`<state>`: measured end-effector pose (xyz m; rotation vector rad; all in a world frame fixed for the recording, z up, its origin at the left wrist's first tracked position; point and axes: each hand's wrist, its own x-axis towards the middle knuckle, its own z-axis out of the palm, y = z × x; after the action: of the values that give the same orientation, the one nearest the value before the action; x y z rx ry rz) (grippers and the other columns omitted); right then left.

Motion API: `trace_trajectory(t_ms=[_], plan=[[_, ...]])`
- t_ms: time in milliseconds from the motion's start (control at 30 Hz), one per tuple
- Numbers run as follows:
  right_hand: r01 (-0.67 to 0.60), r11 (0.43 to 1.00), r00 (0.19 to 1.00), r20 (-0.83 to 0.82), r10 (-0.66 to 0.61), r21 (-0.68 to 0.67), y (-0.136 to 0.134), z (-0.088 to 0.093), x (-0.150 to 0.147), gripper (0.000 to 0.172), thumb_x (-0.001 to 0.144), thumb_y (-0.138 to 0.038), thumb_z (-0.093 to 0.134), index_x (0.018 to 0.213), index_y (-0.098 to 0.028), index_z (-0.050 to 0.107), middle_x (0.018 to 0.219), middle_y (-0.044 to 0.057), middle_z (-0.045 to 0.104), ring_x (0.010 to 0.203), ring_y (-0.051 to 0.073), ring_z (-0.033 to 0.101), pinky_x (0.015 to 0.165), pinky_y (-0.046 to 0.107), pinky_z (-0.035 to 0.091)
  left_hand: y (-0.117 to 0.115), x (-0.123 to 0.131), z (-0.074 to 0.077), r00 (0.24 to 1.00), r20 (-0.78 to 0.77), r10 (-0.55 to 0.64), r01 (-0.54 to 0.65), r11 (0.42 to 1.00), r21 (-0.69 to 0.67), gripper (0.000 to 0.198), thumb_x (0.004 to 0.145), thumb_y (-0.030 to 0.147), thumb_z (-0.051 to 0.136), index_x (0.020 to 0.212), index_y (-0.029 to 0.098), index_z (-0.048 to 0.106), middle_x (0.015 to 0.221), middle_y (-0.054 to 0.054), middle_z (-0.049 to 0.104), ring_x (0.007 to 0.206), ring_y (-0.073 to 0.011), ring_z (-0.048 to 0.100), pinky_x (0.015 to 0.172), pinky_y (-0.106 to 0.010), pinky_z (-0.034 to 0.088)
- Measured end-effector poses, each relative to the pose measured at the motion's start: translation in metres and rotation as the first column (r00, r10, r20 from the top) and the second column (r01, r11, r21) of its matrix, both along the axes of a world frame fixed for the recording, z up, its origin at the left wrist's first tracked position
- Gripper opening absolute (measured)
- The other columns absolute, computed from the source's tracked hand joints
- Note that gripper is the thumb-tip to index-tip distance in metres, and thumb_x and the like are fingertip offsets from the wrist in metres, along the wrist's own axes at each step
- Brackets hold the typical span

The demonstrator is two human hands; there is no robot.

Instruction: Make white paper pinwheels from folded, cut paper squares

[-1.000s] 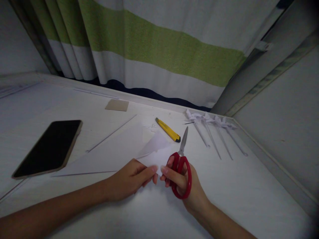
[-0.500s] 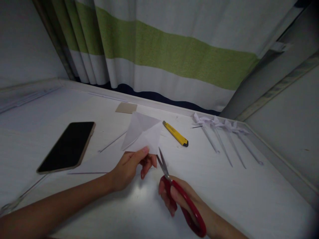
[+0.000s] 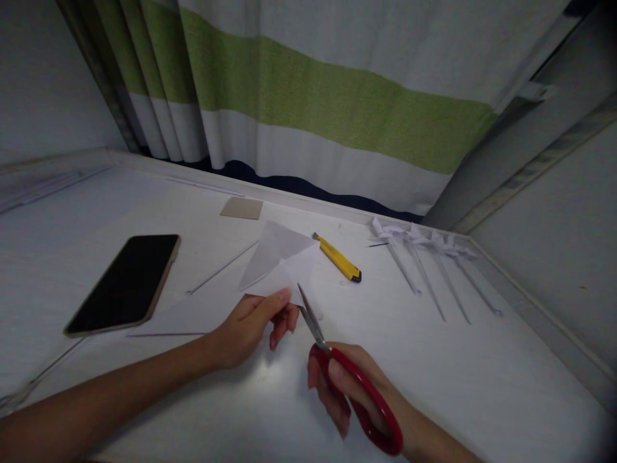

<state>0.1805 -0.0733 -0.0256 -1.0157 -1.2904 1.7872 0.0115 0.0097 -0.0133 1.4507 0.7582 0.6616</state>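
My left hand [image 3: 263, 316] pinches the near edge of a creased white paper sheet [image 3: 279, 251], thumb on top and fingers below. Fold lines and a slit run across the sheet. In my right hand [image 3: 357, 379] are red-handled scissors [image 3: 371, 399], their blades slightly apart. The blades reach the sheet's near right edge beside my left fingertips, one blade above the paper. Beyond the sheet lies a yellow utility knife [image 3: 340, 259], close to its right corner.
A phone [image 3: 128, 280] lies at left on more white paper [image 3: 178, 315]. One thin rolled paper stick [image 3: 222, 268] is behind my left hand. A cardboard piece [image 3: 241, 208] sits near the back. Several paper pinwheels [image 3: 424, 238] on sticks line the right back edge, before a curtain [image 3: 318, 83].
The sheet has turned slightly and shifted a little right. The scissors' blades have come onto its near edge and closed a little. The whole view has shifted slightly.
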Motion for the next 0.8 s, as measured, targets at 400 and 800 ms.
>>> trace_trajectory(t_ms=[400, 800], plan=[[0.017, 0.999, 1.000, 0.018, -0.016, -0.047, -0.0001, 0.0013, -0.0024, 0.040, 0.077, -0.050, 0.043, 0.073, -0.012, 0.049, 0.044, -0.006, 0.041, 0.033, 0.003, 0.036, 0.031, 0.014, 0.028, -0.0003, -0.0008, 0.0017, 0.999, -0.024, -0.022, 0.022, 1.000, 0.004, 0.051, 0.085, 0.038, 0.026, 0.045, 0.015, 0.047, 0.039, 0.003, 0.043, 0.042, -0.0091, 0.043, 0.049, -0.021, 0.034], [0.047, 0.997, 0.997, 0.062, -0.043, -0.055, -0.0005, 0.0069, -0.0049, 0.042, 0.074, -0.054, 0.044, 0.067, -0.013, 0.047, 0.042, -0.006, 0.040, 0.033, 0.003, 0.035, 0.031, 0.015, 0.027, -0.0010, -0.0003, 0.0009, 0.999, -0.035, -0.010, 0.010, 1.000, -0.008, 0.051, 0.084, 0.039, 0.026, 0.044, 0.016, 0.046, 0.039, 0.003, 0.043, 0.042, -0.0092, 0.043, 0.050, -0.022, 0.035]])
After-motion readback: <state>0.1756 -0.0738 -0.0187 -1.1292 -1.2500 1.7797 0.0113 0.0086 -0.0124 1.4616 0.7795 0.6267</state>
